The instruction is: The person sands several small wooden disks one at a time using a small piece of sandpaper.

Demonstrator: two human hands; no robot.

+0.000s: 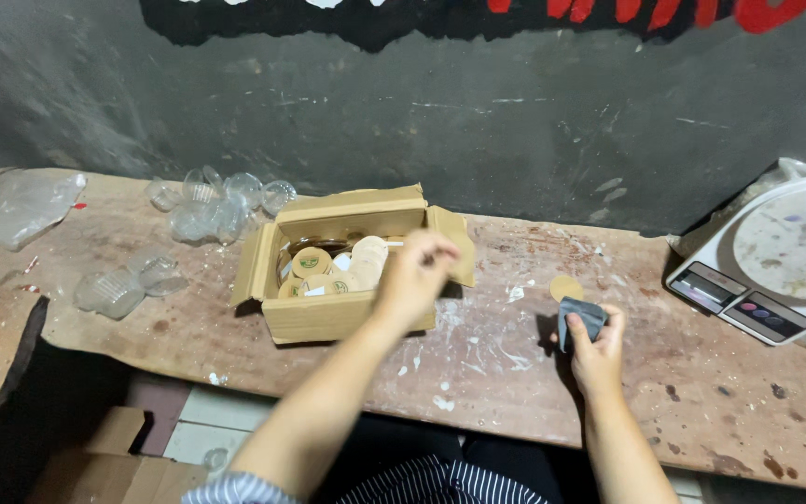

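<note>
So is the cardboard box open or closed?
Open. The cardboard box has its flaps folded outward, and round tan lids show inside. The left hand hovers over it.

Bare bench (478,350) between cardboard box (328,317) and scale (776,261), plastic cups (216,205) crowding the left, wall (422,112) close behind
</note>
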